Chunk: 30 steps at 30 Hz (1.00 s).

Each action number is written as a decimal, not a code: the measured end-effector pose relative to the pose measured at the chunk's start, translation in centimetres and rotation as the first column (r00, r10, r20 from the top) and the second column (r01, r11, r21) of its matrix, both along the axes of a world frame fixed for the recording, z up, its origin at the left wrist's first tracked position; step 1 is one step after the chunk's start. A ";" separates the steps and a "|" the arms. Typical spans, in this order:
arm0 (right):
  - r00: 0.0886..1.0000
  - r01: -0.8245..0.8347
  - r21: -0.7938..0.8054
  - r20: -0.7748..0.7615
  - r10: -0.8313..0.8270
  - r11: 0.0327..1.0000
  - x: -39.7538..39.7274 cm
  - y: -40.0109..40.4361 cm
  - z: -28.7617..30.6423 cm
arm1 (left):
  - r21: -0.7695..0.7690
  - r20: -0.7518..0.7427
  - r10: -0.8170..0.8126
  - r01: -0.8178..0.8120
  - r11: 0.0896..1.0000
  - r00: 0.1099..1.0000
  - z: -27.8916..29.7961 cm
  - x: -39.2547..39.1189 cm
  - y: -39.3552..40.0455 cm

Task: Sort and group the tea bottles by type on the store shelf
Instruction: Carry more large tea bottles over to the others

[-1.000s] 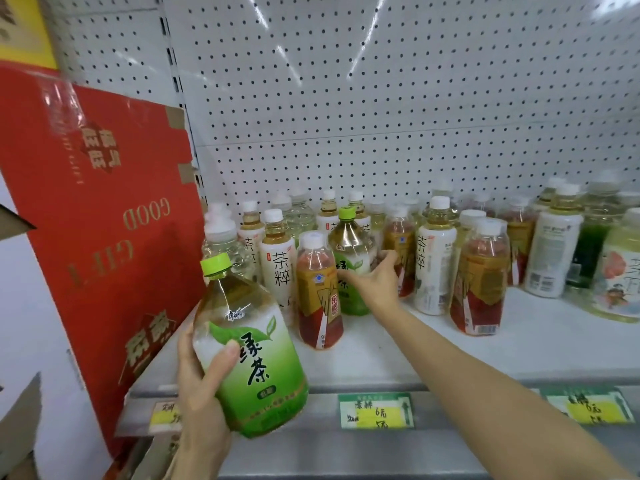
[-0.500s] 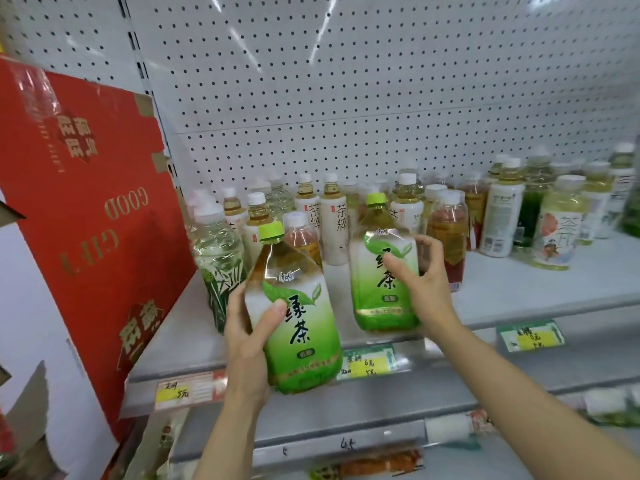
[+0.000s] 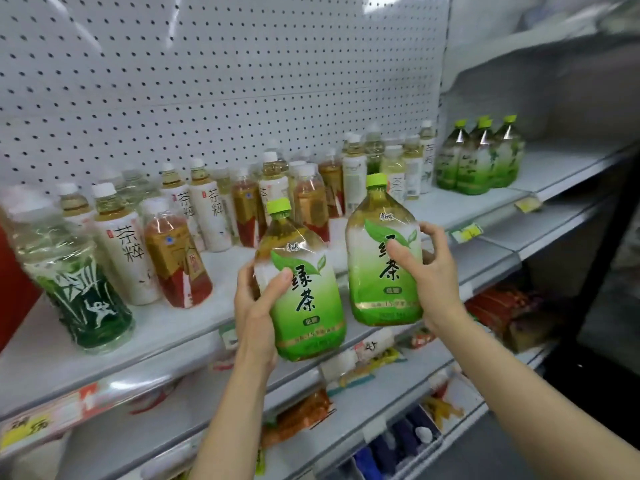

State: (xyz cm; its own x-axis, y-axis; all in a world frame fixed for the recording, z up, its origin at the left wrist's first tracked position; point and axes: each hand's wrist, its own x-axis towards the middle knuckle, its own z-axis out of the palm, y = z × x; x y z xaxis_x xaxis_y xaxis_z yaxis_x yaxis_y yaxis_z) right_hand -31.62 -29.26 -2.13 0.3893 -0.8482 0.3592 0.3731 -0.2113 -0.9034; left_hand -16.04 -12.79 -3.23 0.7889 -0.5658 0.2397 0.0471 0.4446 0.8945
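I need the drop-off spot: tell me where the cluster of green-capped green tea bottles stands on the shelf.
In the head view, the green-capped cluster stands at the far right of the shelf, just right of the white-capped bottles.

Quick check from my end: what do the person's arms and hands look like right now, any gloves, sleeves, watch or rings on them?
Both are bare. The left hand and right hand wear no gloves, and no rings show on the visible fingers. Both forearms are uncovered from the wrist to the frame's bottom edge: no sleeves, watch, bracelet or markings in view. Whatever is worn higher up lies outside the picture.
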 end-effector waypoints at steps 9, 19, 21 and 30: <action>0.993 0.116 0.064 -0.009 -0.116 0.991 -14.0 -8.5 -1.7 | -0.011 -0.001 -0.197 0.197 0.980 0.980 -0.2 -10.2 -12.6; 0.982 0.189 0.112 0.006 -0.191 0.976 -22.0 -17.1 -2.9 | 0.043 -0.011 -0.292 0.293 0.955 0.956 -1.2 -17.2 -24.1; 0.978 0.205 0.119 0.016 -0.208 0.972 -22.0 -19.1 -3.2 | 0.045 -0.017 -0.311 0.311 0.949 0.950 -1.2 -17.4 -26.4; 0.979 0.201 0.107 0.022 -0.204 0.974 -21.5 -28.7 -3.0 | 0.030 0.035 -0.306 0.305 0.952 0.951 -0.1 -16.5 -36.8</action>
